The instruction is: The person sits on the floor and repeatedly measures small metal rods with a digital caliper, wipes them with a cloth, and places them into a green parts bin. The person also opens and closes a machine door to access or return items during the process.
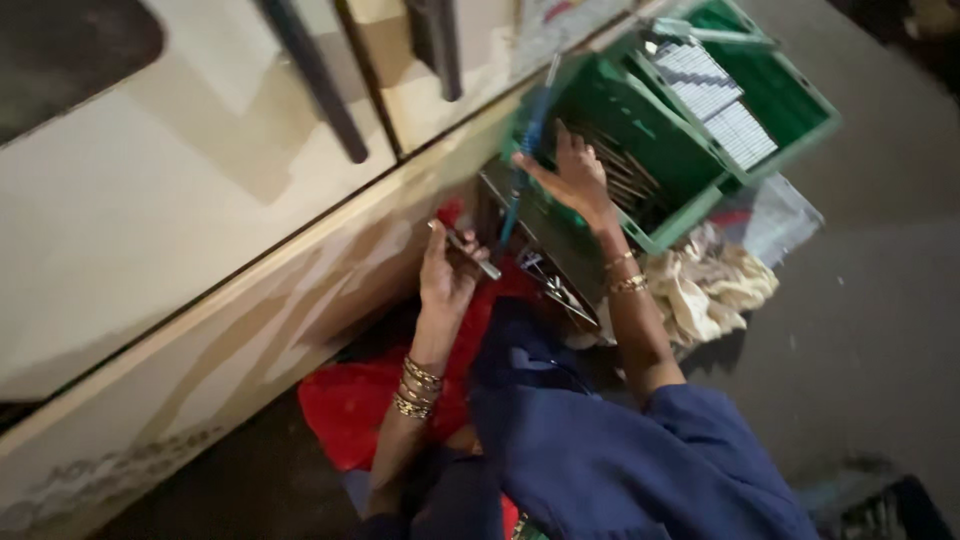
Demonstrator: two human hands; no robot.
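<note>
Hands work low beside a pale vehicle panel (180, 200), seen from above. The left hand (447, 272) is curled around a slim metal tool (470, 252), fingers closed on it with the tip poking out toward the right, held just over a red cloth (350, 400) that spreads across the lap. The right hand (572, 178) is raised and spread, palm mostly flat, fingers apart; a blue rod (525, 160) runs up past its thumb side, and whether the hand truly grips that rod or only rests against it cannot be told from this angle. Just behind the right hand sits a green crate (700, 190), tipped, with a heap of thin metal rods (620, 170) in its nearer compartment and white ribbed packs (715, 100) in the farther one. Between the hands, lower down, a few more metal pieces (555, 290) lie on a dark tray. A crumpled cream rag (705, 285) lies on the ground to the right, near the crate, partly under clear plastic. Blue sleeves (620, 460) cover the lower frame.

As a judgement, the work looks mid-course: one tool is already out and in hand, the right hand is at the crate, and most rods remain inside it. Nothing shows a finished pile or result
</note>
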